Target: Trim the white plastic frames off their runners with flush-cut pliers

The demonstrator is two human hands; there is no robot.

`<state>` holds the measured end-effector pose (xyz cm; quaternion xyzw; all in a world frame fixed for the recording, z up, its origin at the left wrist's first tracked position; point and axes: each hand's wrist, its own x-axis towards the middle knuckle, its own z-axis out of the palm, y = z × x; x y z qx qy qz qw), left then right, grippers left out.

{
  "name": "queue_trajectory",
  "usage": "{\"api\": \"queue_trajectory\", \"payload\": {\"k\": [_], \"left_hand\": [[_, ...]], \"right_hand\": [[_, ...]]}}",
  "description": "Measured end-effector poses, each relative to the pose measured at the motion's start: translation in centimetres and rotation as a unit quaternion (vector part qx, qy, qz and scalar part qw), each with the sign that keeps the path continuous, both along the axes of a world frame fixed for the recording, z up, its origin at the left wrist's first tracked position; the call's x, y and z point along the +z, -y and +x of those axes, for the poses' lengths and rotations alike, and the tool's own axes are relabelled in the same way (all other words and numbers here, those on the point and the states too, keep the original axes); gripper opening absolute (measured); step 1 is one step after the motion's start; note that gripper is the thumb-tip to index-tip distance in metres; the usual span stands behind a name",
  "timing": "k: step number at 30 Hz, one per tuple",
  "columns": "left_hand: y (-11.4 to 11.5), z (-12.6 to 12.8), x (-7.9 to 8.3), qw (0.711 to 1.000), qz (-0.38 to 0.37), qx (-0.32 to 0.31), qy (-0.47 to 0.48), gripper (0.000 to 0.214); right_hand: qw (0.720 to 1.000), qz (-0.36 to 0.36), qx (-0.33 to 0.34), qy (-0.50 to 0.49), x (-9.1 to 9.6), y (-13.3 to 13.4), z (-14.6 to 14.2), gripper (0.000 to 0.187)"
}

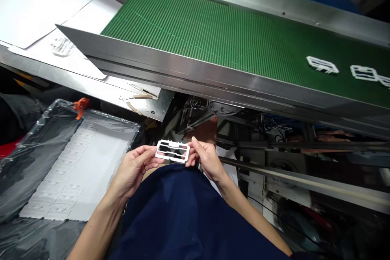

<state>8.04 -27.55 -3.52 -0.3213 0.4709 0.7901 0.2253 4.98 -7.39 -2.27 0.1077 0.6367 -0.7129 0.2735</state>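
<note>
Between my two hands, above my lap, is a white plastic frame with long slots and small prongs along its upper edge. My left hand pinches its left end between thumb and fingers. At the other end, my right hand has its fingers closed behind the frame and its thumb raised near the corner. More white plastic frames lie on the green conveyor belt at the right, one apart and others close together.
A bin lined with clear plastic stands at my left, with rows of similar white parts on a white sheet. Beyond it, a metal table carries paper, a stack of parts and slim tools. The conveyor's metal side rail runs ahead of me.
</note>
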Motion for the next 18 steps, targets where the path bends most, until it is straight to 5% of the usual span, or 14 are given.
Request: {"api": "queue_trajectory", "payload": {"k": [18], "left_hand": [[0.64, -0.08, -0.09, 0.999, 0.000, -0.029, -0.013, 0.021]], "right_hand": [[0.999, 0.030, 0.030, -0.016, -0.14, 0.38, -0.49, 0.032]]}}
